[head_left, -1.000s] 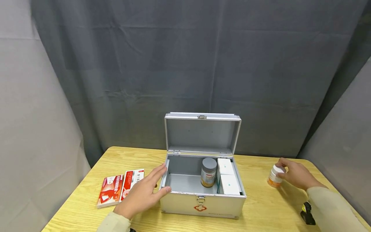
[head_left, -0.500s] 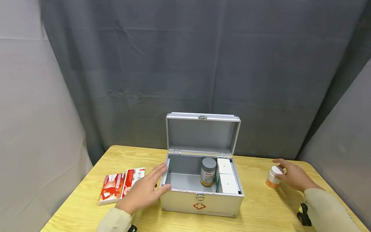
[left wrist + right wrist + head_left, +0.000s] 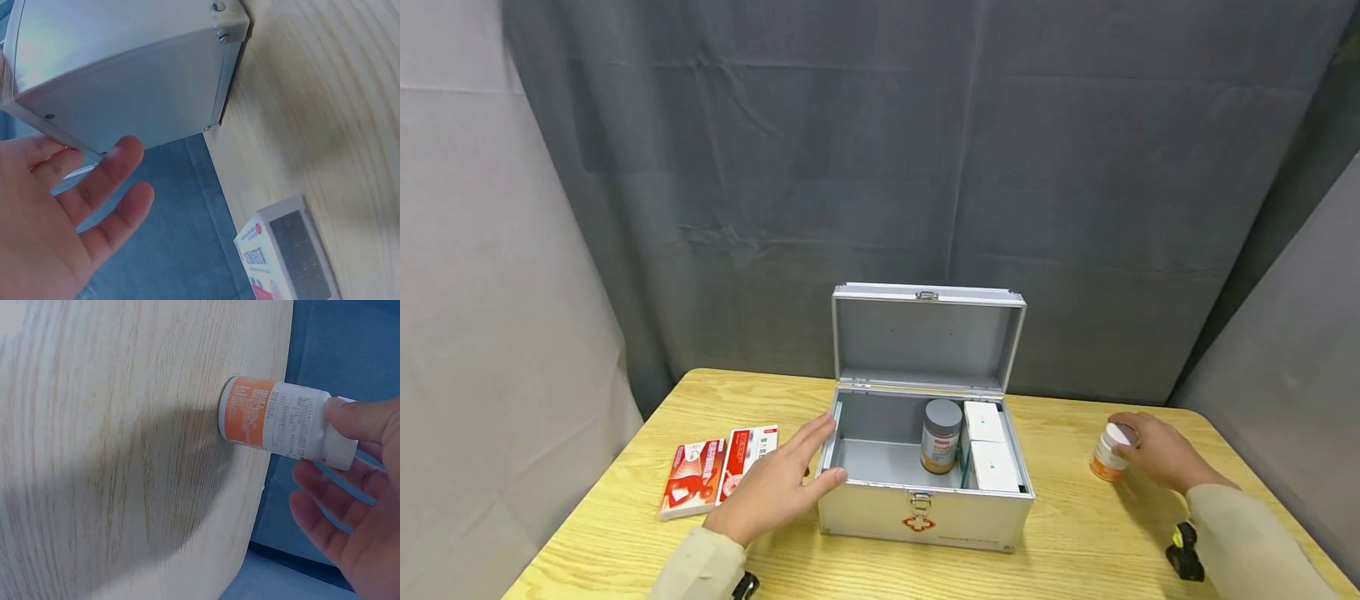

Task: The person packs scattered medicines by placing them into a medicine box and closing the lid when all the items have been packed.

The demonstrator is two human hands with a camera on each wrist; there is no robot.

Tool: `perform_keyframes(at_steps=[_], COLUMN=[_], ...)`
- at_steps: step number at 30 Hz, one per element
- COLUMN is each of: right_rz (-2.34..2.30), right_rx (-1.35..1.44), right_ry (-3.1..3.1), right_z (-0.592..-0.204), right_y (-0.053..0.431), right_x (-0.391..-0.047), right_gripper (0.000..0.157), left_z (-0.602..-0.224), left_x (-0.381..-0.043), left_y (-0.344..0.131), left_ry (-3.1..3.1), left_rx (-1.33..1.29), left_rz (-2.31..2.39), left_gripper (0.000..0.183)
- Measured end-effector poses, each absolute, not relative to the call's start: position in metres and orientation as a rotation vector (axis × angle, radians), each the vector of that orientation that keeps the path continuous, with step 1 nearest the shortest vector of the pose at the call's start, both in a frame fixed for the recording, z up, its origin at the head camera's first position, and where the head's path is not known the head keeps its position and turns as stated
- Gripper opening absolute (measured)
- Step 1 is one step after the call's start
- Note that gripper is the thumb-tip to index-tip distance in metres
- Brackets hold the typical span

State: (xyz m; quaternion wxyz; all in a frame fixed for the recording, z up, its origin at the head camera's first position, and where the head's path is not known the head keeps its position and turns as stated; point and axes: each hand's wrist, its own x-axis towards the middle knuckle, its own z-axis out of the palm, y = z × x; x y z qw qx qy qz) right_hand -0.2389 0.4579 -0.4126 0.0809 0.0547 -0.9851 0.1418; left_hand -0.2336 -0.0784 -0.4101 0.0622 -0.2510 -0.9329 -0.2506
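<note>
A small white pill bottle (image 3: pixel 278 415) with an orange label band stands upright on the table at the right. My right hand (image 3: pixel 1161 454) pinches it near its white cap, thumb on one side and fingers on the other. In the middle is a silver first-aid case (image 3: pixel 917 521) with its lid (image 3: pixel 925 337) raised. My left hand (image 3: pixel 778 483), fingers spread, touches the case's left rim; in the left wrist view the case's side wall (image 3: pixel 137 94) shows beside the fingers. Inside the case stand a grey-capped jar (image 3: pixel 940 437) and white boxes (image 3: pixel 992 467) along the right wall.
Two flat red-and-white medicine boxes, one (image 3: pixel 694 477) mostly red and one (image 3: pixel 748 454) partly behind my left hand, lie on the wooden table (image 3: pixel 1067 525) left of the case. A grey curtain (image 3: pixel 887 167) hangs behind the table.
My right fingers were a little looser about the bottle half a second ago and now close in at its cap. The bottle stays about where it was. The left hand keeps its place at the case.
</note>
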Motion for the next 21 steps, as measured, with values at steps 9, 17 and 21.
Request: perform_keyframes(at_steps=[9, 17, 21], right_rz=[0.452, 0.459, 0.48], right_rx=[0.167, 0.175, 0.172], right_ry=[-2.949, -2.951, -2.948], right_z=[-0.408, -0.407, -0.404], right_y=[0.459, 0.46, 0.459], right_x=[-0.231, -0.227, -0.222], right_gripper=[0.048, 0.05, 0.052], left_z=[-0.411, -0.409, -0.408], left_x=[-0.234, -0.237, -0.235], left_y=[-0.081, -0.08, -0.08], left_ry=[-2.842, -2.845, -2.856], left_rx=[-0.731, -0.739, -0.734], left_rz=[-0.741, -0.78, -0.803], left_gripper=[0.074, 0.071, 0.072])
